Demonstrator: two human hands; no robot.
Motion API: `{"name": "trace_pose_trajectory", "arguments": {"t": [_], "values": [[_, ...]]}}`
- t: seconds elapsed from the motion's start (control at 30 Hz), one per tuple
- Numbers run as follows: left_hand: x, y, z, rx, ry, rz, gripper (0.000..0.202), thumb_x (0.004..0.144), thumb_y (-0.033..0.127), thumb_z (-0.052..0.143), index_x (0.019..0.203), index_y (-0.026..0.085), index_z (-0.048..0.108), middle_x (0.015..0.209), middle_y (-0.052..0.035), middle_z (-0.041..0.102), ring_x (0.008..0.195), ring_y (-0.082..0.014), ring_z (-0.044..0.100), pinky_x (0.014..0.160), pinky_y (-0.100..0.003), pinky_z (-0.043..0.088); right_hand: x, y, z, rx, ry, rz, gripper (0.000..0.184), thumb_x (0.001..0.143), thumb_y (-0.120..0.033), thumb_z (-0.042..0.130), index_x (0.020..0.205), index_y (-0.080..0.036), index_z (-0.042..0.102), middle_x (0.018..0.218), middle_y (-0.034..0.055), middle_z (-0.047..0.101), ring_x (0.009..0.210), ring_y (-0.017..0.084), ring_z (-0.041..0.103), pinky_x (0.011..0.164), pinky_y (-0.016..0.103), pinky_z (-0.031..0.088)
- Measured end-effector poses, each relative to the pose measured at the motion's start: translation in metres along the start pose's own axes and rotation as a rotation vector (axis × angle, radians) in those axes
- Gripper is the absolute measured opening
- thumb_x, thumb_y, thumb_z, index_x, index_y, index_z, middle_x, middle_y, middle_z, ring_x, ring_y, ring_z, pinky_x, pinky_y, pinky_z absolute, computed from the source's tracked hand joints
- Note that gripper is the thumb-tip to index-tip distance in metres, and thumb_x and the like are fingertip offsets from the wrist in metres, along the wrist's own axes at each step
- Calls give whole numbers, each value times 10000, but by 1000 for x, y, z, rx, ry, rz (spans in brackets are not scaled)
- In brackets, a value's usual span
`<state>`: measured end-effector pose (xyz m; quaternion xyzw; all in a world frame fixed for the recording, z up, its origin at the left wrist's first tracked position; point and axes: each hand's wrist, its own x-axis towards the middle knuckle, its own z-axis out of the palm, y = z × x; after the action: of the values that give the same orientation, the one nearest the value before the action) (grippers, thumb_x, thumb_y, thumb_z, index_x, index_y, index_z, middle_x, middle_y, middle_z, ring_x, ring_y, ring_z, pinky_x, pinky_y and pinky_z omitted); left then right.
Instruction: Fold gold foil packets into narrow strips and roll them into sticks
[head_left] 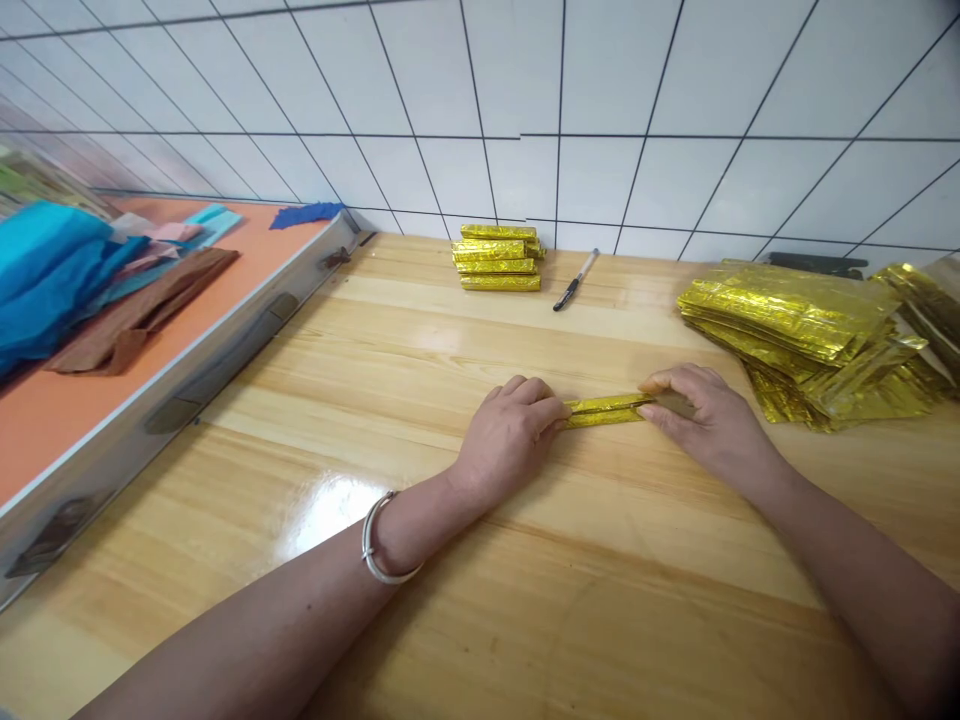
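Note:
A narrow folded strip of gold foil paper [606, 409] lies on the wooden table, with a dark seam along its length. My left hand [511, 432] is closed on its left end, thumb and fingers pressed together there. At the other end, my right hand [697, 412] pinches the strip between thumb and forefinger. Part of each end is hidden under the fingers. Beyond the hands, near the wall, sits a small pile of folded gold foil strips [496, 267]. To the right spreads a heap of flat gold foil sheets [787, 310].
A black-capped pen [576, 281] lies near the white tiled wall [600, 80]. On the left, an orange surface [262, 243] with a metal-grey side edge [255, 340] carries blue cloth-like material [52, 270] and a brown piece [150, 310]. A dark object [817, 265] lies behind the foil heap.

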<state>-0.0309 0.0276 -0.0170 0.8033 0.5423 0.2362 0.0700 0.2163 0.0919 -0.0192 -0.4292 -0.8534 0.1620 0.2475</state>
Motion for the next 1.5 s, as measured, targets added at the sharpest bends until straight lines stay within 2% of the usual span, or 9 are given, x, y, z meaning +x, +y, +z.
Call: {"name": "trace_pose_trajectory", "arguments": {"t": [0.13,0.33,0.6,0.77,0.93,1.2,1.4,1.5], "values": [[0,0,0,13,-7,19,189,908,222,483,898,205,670,884,-45,603,843,-166,523,743,-290,446,0,2,0,4,2,-83,83,849,-267,566,866,-235,641,831,23,624,828,205,541,765,364,409],[-2,-1,-1,107,-23,116,176,903,183,477,914,192,652,939,-41,612,880,-170,516,773,-295,433,1,1,1,3,7,-86,63,840,-236,572,825,-230,634,787,24,595,792,200,523,721,351,413],[-2,7,-9,345,-128,260,180,922,189,446,990,178,613,878,-51,607,866,-196,522,722,-313,404,3,-3,-1,-56,-14,-114,67,837,-216,550,792,-220,600,755,29,554,770,204,500,695,346,403],[-3,10,-16,353,-184,296,187,929,175,414,985,158,591,909,-65,597,881,-197,521,764,-319,420,-3,-10,-4,-68,-41,-91,88,844,-235,530,778,-227,588,752,34,553,779,212,504,688,346,409],[0,8,-21,359,-254,322,198,940,170,392,1003,153,579,889,-65,607,859,-196,532,756,-310,443,-8,-15,-4,-167,-50,-143,147,860,-269,492,780,-230,608,799,61,581,820,239,500,736,388,413],[-2,4,-13,373,-168,339,201,937,164,390,1006,151,579,847,-54,604,810,-191,522,706,-297,446,-10,-10,-4,-202,-69,-174,162,895,-282,462,896,-216,610,871,69,615,860,236,529,755,382,429],[-2,-1,-8,325,-112,324,204,935,177,392,1004,166,584,817,-36,596,781,-177,515,682,-288,445,-16,-12,-14,-304,-166,-268,212,887,-347,492,971,-220,639,989,76,627,937,245,544,783,387,429],[-2,-1,-8,311,-98,299,207,929,170,393,1006,172,586,816,-38,604,779,-173,518,669,-281,442,-17,-13,-12,-369,-147,-291,211,885,-356,497,939,-215,645,968,81,633,926,248,549,785,385,428]]}}
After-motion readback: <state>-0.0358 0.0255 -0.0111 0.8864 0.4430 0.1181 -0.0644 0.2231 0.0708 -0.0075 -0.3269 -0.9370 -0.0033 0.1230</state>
